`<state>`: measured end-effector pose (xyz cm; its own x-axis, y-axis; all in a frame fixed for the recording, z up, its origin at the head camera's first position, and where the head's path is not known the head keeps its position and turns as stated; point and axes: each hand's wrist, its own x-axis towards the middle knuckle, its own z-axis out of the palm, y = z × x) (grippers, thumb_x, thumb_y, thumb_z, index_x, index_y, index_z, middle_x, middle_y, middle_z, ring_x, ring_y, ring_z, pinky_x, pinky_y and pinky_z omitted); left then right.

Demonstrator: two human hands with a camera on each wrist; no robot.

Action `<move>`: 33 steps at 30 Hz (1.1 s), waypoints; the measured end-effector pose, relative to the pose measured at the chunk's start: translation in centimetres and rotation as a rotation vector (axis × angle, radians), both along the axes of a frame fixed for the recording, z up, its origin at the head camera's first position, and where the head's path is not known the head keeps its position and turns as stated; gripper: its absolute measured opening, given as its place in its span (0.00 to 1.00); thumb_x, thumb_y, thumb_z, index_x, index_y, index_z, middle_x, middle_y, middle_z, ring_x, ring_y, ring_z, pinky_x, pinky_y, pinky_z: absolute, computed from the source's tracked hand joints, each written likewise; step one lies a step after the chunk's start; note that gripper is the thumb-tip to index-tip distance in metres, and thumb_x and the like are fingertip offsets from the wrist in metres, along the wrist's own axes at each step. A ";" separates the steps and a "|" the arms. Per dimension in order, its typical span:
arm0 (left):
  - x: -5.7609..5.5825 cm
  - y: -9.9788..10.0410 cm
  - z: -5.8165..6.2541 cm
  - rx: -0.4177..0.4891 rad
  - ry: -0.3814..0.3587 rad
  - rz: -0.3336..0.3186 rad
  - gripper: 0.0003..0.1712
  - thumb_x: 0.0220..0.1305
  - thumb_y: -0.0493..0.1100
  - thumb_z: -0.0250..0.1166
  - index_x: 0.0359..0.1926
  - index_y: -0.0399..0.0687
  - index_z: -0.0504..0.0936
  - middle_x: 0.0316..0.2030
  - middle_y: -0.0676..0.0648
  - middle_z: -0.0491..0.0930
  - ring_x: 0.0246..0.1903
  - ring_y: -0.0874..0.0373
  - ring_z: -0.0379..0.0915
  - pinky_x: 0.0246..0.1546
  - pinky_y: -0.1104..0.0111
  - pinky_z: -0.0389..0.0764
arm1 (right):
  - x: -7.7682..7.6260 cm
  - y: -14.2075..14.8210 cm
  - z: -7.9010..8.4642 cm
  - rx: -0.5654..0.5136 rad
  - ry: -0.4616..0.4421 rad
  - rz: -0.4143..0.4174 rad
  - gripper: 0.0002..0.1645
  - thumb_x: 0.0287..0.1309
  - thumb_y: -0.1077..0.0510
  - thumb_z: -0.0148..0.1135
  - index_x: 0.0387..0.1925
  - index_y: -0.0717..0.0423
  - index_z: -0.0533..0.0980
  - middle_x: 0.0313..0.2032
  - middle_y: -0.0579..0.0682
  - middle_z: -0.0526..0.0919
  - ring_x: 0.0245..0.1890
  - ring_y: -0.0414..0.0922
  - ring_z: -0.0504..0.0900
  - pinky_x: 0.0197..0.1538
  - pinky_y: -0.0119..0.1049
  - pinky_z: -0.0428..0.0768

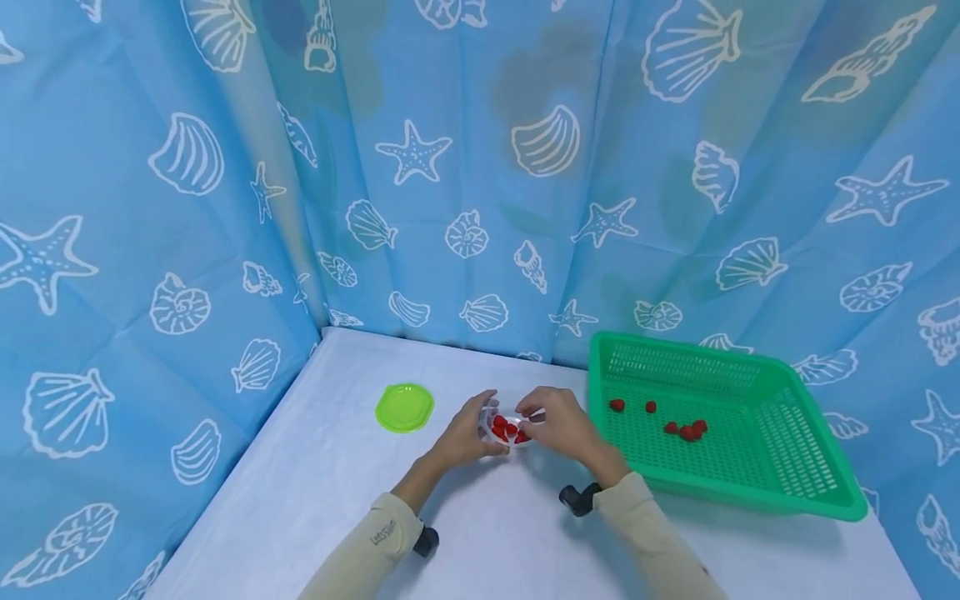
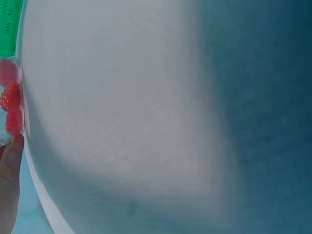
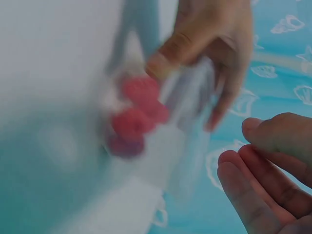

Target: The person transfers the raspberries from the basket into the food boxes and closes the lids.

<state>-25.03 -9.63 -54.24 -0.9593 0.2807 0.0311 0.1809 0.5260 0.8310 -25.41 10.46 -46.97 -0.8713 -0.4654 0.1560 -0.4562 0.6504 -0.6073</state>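
Observation:
My left hand (image 1: 462, 435) grips a clear plastic cup (image 3: 185, 141), thumb on one side and fingers on the other. Inside the tilted cup lie several red raspberries (image 1: 500, 422), blurred in the right wrist view. At the cup's mouth is my right hand (image 1: 562, 425), its thumb and fingertips loosely bent toward each other. Nothing shows between them in the right wrist view, where the right fingers (image 3: 239, 183) are apart from the cup. The left wrist view catches only a left finger (image 2: 10, 165) and some raspberries (image 2: 13, 97) at its edge.
A green perforated basket (image 1: 720, 492) stands on the right, with several loose raspberries (image 1: 687, 432) on its bottom. A lime-green lid-like disc (image 1: 405, 407) lies left of the hands on the white table (image 1: 315, 467). Blue shell-print curtains (image 1: 480, 250) enclose the table's back and sides.

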 end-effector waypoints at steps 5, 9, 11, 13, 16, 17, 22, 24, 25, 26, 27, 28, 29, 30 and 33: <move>0.0 0.1 0.0 0.002 -0.003 -0.001 0.56 0.47 0.44 0.79 0.73 0.51 0.56 0.64 0.47 0.68 0.65 0.49 0.63 0.54 0.60 0.78 | -0.1 2.2 2.1 -0.036 0.057 -0.022 0.08 0.53 0.62 0.71 0.38 0.55 0.85 0.38 0.49 0.84 0.38 0.45 0.84 0.41 0.39 0.85; 0.1 0.1 -0.1 0.014 -0.004 -0.012 0.56 0.46 0.43 0.79 0.73 0.51 0.56 0.64 0.48 0.67 0.65 0.49 0.63 0.54 0.60 0.78 | -0.2 4.9 3.8 -0.055 0.059 -0.049 0.08 0.56 0.61 0.70 0.39 0.57 0.84 0.39 0.51 0.84 0.38 0.46 0.84 0.41 0.40 0.85; 0.2 0.1 -0.2 0.017 -0.005 -0.016 0.56 0.46 0.43 0.79 0.73 0.51 0.56 0.64 0.48 0.67 0.65 0.50 0.62 0.54 0.60 0.78 | -0.4 6.5 4.4 -0.065 0.075 -0.060 0.08 0.56 0.61 0.69 0.39 0.57 0.84 0.39 0.51 0.84 0.39 0.47 0.84 0.41 0.40 0.85; 0.2 0.1 -0.3 0.017 -0.003 -0.021 0.57 0.46 0.43 0.79 0.73 0.50 0.56 0.64 0.48 0.67 0.65 0.50 0.62 0.54 0.60 0.78 | -0.8 8.1 4.8 -0.078 0.095 -0.063 0.09 0.57 0.62 0.69 0.40 0.58 0.84 0.40 0.53 0.84 0.39 0.48 0.84 0.41 0.40 0.85; 0.1 0.0 -0.2 0.023 0.000 -0.026 0.57 0.47 0.43 0.79 0.73 0.51 0.55 0.64 0.48 0.67 0.65 0.51 0.62 0.54 0.60 0.78 | -1.7 10.6 5.4 -0.081 0.122 -0.066 0.09 0.58 0.62 0.67 0.42 0.60 0.83 0.41 0.56 0.84 0.40 0.49 0.84 0.42 0.42 0.85; 0.1 0.0 -0.2 0.023 0.002 -0.027 0.57 0.47 0.43 0.79 0.74 0.51 0.55 0.64 0.49 0.67 0.65 0.51 0.62 0.54 0.61 0.78 | -2.0 11.4 5.5 -0.076 0.120 -0.073 0.09 0.59 0.63 0.66 0.42 0.60 0.83 0.41 0.56 0.84 0.41 0.50 0.84 0.42 0.43 0.84; 0.0 -0.2 0.2 0.025 0.002 -0.019 0.57 0.47 0.43 0.79 0.74 0.51 0.55 0.64 0.49 0.67 0.65 0.51 0.62 0.54 0.61 0.78 | -3.2 14.9 6.1 -0.003 0.106 -0.113 0.12 0.60 0.61 0.65 0.44 0.61 0.82 0.42 0.60 0.85 0.42 0.54 0.84 0.43 0.51 0.82; 0.0 -0.3 0.2 0.025 0.005 -0.015 0.57 0.47 0.43 0.79 0.74 0.51 0.55 0.64 0.49 0.68 0.65 0.51 0.62 0.53 0.60 0.78 | -3.7 16.1 5.9 0.031 0.103 -0.126 0.12 0.60 0.60 0.65 0.45 0.61 0.82 0.41 0.60 0.85 0.41 0.55 0.84 0.43 0.53 0.81; 0.0 -0.3 0.3 0.026 0.005 -0.015 0.57 0.47 0.42 0.79 0.74 0.51 0.56 0.64 0.48 0.68 0.65 0.50 0.62 0.53 0.60 0.78 | -3.9 16.8 5.8 0.044 0.099 -0.133 0.12 0.60 0.59 0.65 0.44 0.61 0.82 0.40 0.59 0.85 0.40 0.55 0.84 0.42 0.53 0.81; 0.1 -0.3 0.3 0.023 0.005 -0.014 0.57 0.46 0.42 0.79 0.74 0.51 0.55 0.64 0.48 0.68 0.65 0.51 0.62 0.53 0.60 0.78 | -4.1 17.4 5.6 0.052 0.087 -0.138 0.12 0.60 0.59 0.65 0.44 0.62 0.82 0.40 0.59 0.85 0.40 0.55 0.83 0.42 0.54 0.81; 0.1 -0.3 0.3 0.019 0.007 -0.013 0.57 0.46 0.42 0.79 0.74 0.51 0.55 0.64 0.48 0.68 0.65 0.50 0.62 0.53 0.60 0.78 | -4.3 18.1 5.4 0.060 0.072 -0.150 0.12 0.61 0.59 0.65 0.44 0.62 0.82 0.40 0.59 0.85 0.40 0.56 0.83 0.42 0.54 0.81; 0.1 -0.2 0.3 0.021 0.009 -0.014 0.57 0.47 0.42 0.79 0.73 0.51 0.56 0.64 0.48 0.68 0.65 0.50 0.62 0.53 0.59 0.78 | -4.4 18.8 5.2 0.068 0.053 -0.164 0.13 0.61 0.59 0.65 0.44 0.62 0.82 0.41 0.60 0.85 0.41 0.56 0.83 0.42 0.53 0.81; 0.1 -0.2 0.2 0.022 0.009 -0.016 0.57 0.47 0.43 0.79 0.73 0.51 0.56 0.64 0.47 0.68 0.65 0.50 0.62 0.54 0.59 0.78 | -4.6 19.5 4.9 0.081 0.036 -0.180 0.13 0.61 0.58 0.65 0.44 0.63 0.82 0.41 0.60 0.85 0.41 0.57 0.83 0.42 0.53 0.81; 0.1 -0.1 0.2 0.024 0.009 -0.017 0.56 0.47 0.42 0.79 0.73 0.50 0.56 0.64 0.47 0.68 0.65 0.49 0.62 0.54 0.59 0.78 | -4.7 20.2 4.6 0.087 0.014 -0.192 0.14 0.61 0.58 0.65 0.44 0.64 0.82 0.41 0.61 0.84 0.41 0.58 0.83 0.41 0.53 0.81; 0.3 0.1 0.1 0.021 0.004 -0.021 0.56 0.48 0.43 0.79 0.73 0.50 0.56 0.64 0.47 0.67 0.66 0.49 0.61 0.54 0.59 0.78 | -4.7 22.2 3.7 0.118 -0.043 -0.257 0.15 0.62 0.58 0.64 0.44 0.67 0.81 0.41 0.63 0.84 0.41 0.59 0.82 0.40 0.53 0.82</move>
<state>-24.74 -9.57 -54.19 -0.9530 0.3001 0.0415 0.1955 0.5046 0.8409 -30.13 32.71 -43.25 -0.9677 -0.2410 0.0742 -0.2426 0.8090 -0.5354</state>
